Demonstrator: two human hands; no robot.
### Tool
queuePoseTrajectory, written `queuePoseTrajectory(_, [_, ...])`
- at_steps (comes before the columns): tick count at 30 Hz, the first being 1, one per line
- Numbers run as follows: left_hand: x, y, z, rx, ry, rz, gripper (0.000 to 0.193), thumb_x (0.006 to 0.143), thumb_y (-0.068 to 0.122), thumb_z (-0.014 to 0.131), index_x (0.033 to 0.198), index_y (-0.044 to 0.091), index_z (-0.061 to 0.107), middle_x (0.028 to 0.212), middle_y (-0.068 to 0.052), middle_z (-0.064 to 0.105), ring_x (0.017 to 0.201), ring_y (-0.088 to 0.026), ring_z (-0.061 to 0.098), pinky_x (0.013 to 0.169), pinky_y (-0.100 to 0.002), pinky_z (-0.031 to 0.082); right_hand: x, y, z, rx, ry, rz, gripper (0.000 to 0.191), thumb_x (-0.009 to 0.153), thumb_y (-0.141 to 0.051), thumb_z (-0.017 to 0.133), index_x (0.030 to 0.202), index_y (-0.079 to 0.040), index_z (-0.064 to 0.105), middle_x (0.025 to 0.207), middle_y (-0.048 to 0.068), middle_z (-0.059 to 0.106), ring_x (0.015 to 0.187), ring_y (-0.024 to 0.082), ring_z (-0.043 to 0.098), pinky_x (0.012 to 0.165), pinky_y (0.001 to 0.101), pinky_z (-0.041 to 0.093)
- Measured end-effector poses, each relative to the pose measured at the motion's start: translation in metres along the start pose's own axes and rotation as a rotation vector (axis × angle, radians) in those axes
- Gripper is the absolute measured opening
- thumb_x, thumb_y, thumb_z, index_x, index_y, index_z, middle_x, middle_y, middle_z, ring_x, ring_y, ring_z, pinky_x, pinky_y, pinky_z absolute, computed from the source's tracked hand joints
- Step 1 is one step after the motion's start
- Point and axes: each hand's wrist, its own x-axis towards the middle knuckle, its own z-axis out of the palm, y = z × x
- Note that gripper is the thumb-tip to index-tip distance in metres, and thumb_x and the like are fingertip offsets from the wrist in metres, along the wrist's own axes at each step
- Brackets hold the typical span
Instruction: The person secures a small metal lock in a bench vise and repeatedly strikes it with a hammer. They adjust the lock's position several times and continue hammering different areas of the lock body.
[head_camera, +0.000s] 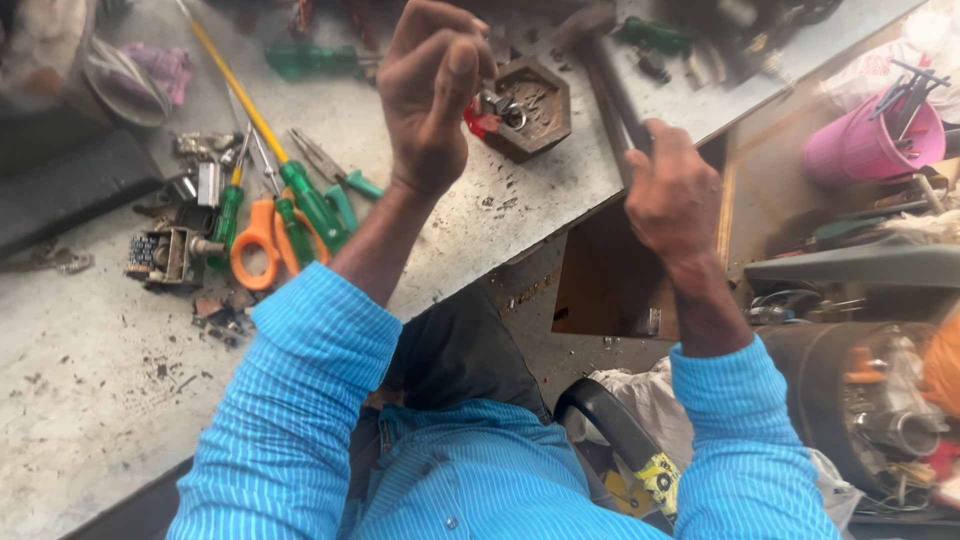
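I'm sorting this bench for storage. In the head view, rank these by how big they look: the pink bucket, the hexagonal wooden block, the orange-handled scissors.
Largest to smallest, as they appear:
1. pink bucket
2. hexagonal wooden block
3. orange-handled scissors
The block and scissors look close; the left hand hides part of the block, so that order is unsure.

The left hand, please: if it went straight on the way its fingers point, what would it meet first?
Probably the small metal piece with a red part at the left hand's fingertips, then the hexagonal wooden block behind it; depth is unclear.

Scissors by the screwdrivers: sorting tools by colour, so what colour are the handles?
Orange handles on the scissors, clearest in the head view, left of the left hand.
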Motion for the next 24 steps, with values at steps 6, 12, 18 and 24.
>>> queuePoseTrajectory(6, [0.0, -0.002, -0.015, -0.145, 0.012, -0.216, 0.05, 0.11, 0.046, 0.061, 0.09, 0.001, 0.072, 0.094, -0.003, 0.061, 0.066, -0.008, 0.059, 0.058, -0.023, 0.046, -0.015, -0.02, -0.032, 0.667, -0.207, 0.204, 0.036, 0.114, -0.016, 0.05, 0.147, -0.001, 0.047, 0.067, 0.003, 0.056, 0.057, 0.013, 0.055, 0.053, 0.0297, 0.045])
queuePoseTrajectory(12, [0.005, -0.007, -0.021, -0.087, 0.058, -0.175, 0.04, 0.105, 0.043, 0.07, 0.101, 0.003, 0.073, 0.084, -0.002, 0.07, 0.064, -0.008, 0.062, 0.055, -0.025, 0.05, -0.003, -0.04, -0.031, 0.622, -0.342, 0.128, 0.047, 0.111, -0.016, 0.054, 0.157, -0.011, 0.048, 0.065, 0.003, 0.055, 0.057, 0.012, 0.052, 0.054, 0.0309, 0.045])
queuePoseTrajectory(18, [0.002, -0.01, -0.02, -0.199, 0.126, -0.269, 0.041, 0.101, 0.046, 0.072, 0.102, 0.005, 0.071, 0.082, -0.004, 0.071, 0.059, -0.008, 0.061, 0.05, -0.026, 0.05, -0.005, -0.041, -0.024, 0.517, -0.292, -0.002, 0.047, 0.111, -0.012, 0.06, 0.156, -0.015, 0.051, 0.087, 0.015, 0.072, 0.068, 0.019, 0.066, 0.069, 0.0368, 0.055])
queuePoseTrajectory(24, [0.001, -0.015, -0.023, -0.617, 0.265, -0.482, 0.041, 0.101, 0.045, 0.062, 0.093, 0.005, 0.069, 0.084, -0.009, 0.07, 0.078, -0.015, 0.066, 0.066, -0.032, 0.049, -0.005, -0.048, -0.024, 0.399, -0.224, -0.118, 0.051, 0.108, -0.012, 0.063, 0.157, -0.018, 0.049, 0.106, 0.022, 0.075, 0.086, 0.028, 0.074, 0.075, 0.0407, 0.059])
